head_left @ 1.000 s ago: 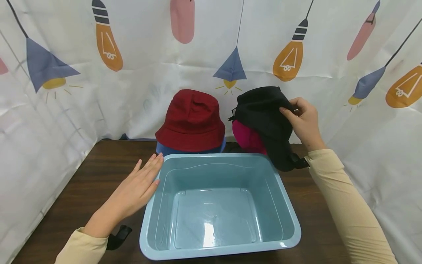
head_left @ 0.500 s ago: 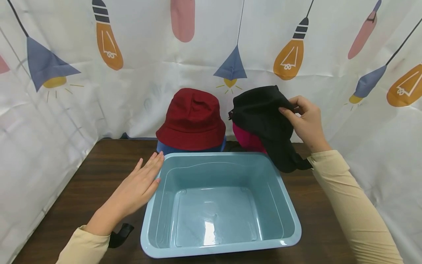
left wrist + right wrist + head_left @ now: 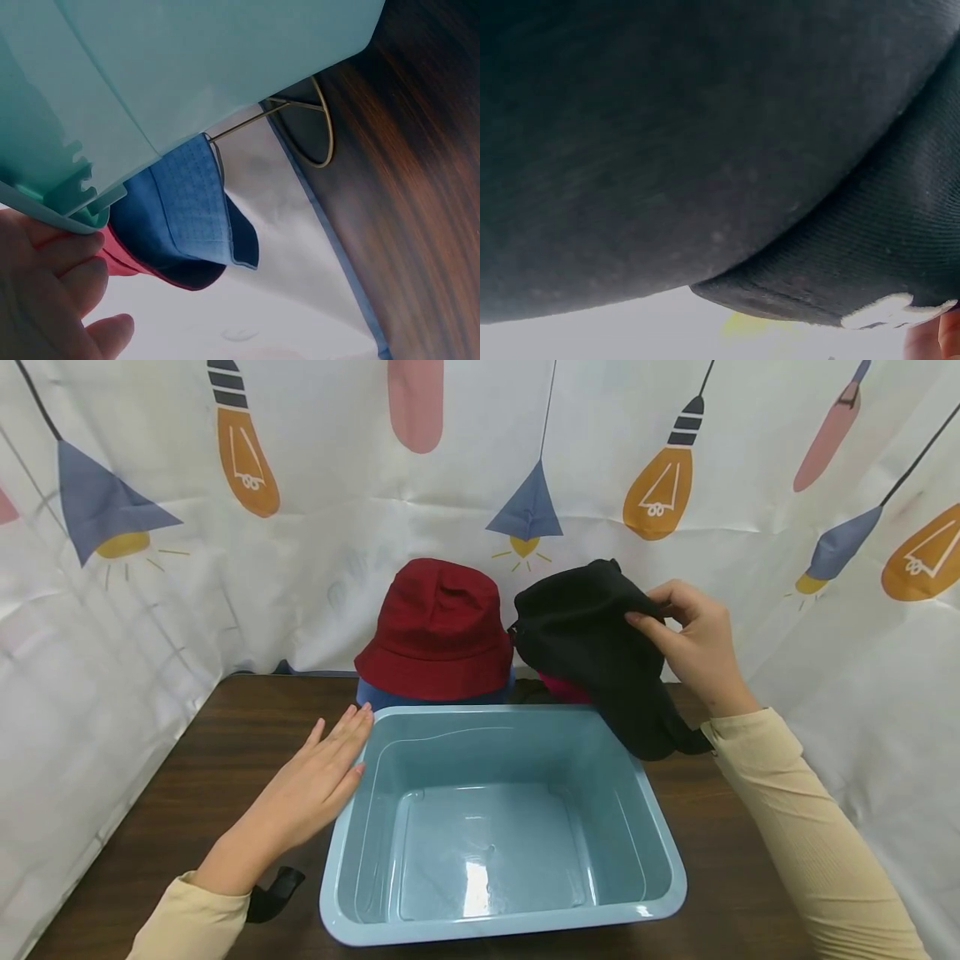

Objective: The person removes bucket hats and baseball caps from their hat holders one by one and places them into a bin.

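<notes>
My right hand point(image 3: 693, 639) pinches a black cap point(image 3: 600, 643) by its edge, behind the far right corner of a light blue plastic tub point(image 3: 495, 931). In the right wrist view the cap's dark cloth point(image 3: 667, 150) fills most of the picture, with some white stitching at the lower right. My left hand point(image 3: 300, 793) lies with straight fingers along the tub's left rim. Behind the tub sits a red bucket hat point(image 3: 435, 635), above a blue hat point(image 3: 187, 202). Part of a bright pink hat point(image 3: 564, 689) shows beneath the black cap.
A brown wooden table point(image 3: 180, 777) carries everything. A white curtain point(image 3: 337, 527) printed with lamps hangs close behind the hats. In the left wrist view a gold wire loop point(image 3: 328, 131) stands on the table beside the blue hat.
The black cap has shifted a little left and down in my right hand, covering more of the pink hat. My left hand and the tub stay nearly where they were.
</notes>
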Demonstrator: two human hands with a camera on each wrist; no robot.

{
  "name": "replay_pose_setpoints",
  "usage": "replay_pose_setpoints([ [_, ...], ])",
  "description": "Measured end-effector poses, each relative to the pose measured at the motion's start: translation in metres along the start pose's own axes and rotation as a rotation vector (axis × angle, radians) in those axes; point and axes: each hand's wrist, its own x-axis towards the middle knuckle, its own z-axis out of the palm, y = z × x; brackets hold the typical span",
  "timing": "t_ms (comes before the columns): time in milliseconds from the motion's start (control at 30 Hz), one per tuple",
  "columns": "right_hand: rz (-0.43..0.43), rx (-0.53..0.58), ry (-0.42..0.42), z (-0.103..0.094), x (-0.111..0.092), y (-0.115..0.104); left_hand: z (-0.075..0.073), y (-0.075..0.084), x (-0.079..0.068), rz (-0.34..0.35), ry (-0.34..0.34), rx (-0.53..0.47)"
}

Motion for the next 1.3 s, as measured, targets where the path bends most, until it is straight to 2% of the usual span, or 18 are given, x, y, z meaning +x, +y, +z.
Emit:
replay_pose_setpoints([
  [333,-0.108,0.079,-0.059,0.004,-0.004,-0.015,0.001,-0.001,0.0,0.013,0.012,0.001],
  [733,-0.152,0.103,-0.162,0.012,-0.011,-0.03,0.001,-0.001,0.001,0.013,0.01,-0.001],
  [1067,-0.214,0.189,-0.215,0.022,-0.018,-0.039,0.002,-0.001,0.001,0.014,0.008,-0.005],
  [1200,-0.199,0.207,-0.235,0.026,-0.021,-0.045,0.001,-0.002,0.0,0.02,0.013,-0.001],
  [1300,-0.218,0.22,-0.253,0.028,-0.023,-0.047,0.001,-0.002,0.0,0.022,0.015,-0.001],
])
